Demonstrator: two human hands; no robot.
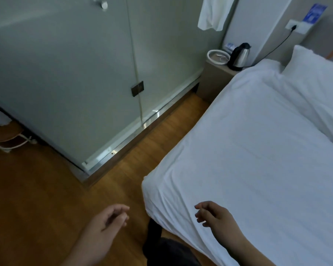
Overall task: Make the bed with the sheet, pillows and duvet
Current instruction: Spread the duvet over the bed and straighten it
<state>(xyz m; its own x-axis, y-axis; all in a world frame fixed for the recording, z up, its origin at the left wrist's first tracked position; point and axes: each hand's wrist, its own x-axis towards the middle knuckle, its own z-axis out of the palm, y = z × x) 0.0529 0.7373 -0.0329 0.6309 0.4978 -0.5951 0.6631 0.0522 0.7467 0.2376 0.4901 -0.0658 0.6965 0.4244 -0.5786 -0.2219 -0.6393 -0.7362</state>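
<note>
Risk first — the white cotton sheet [248, 160] looks smooth across the bed, but the near corner [152, 189] shows drag folds; we judge that a careless tug there could pull the tuck loose or skew the whole spread. Our left hand [106, 225] hangs over the wooden floor [46, 189], fingers loosely curled, holding nothing. Our right hand [215, 215] hovers over the sheet's near edge, fingers relaxed and slightly apart — contact we cannot tell. One plump white pillow [311, 62] lies at the head; no duvet shows
</note>
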